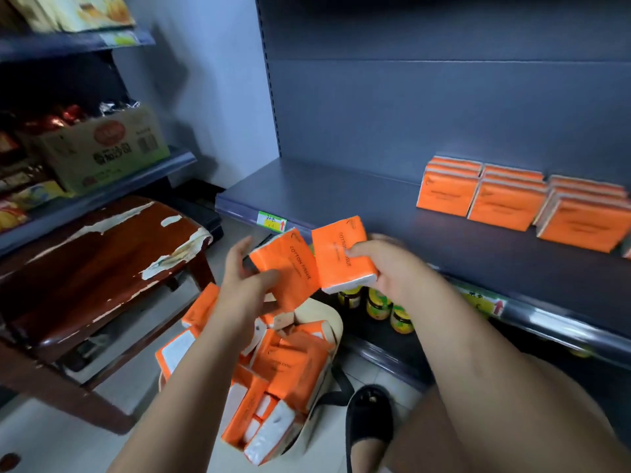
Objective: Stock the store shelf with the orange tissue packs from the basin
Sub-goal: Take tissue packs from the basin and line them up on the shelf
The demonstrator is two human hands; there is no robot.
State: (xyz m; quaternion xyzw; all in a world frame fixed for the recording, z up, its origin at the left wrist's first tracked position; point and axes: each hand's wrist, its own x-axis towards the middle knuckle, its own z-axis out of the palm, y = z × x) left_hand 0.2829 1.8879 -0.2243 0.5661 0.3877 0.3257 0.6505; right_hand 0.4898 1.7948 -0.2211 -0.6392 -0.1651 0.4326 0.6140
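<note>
A flat, dark grey metal shelf (341, 196) fills the right of the frame. At lower left stands a wooden seat (102, 254) whose brown cover is cracked and peeling. At bottom centre a cream plastic basin (336, 322) sits on the tiled floor, heaped with soft, rectangular orange-and-white packs (283, 367), too jumbled to count. A printed cardboard box (102, 148) rests on the rack at mid left. Three stacks (508, 199) of orange packs stand side by side on the shelf at upper right. In the centre, the left hand (246, 281) pinches the left pack (290, 264) between thumb and fingers, and the right hand (392, 264) grips the right pack (341, 254), both before the shelf edge. Three yellow-labelled jars (379, 303) show beneath.
</note>
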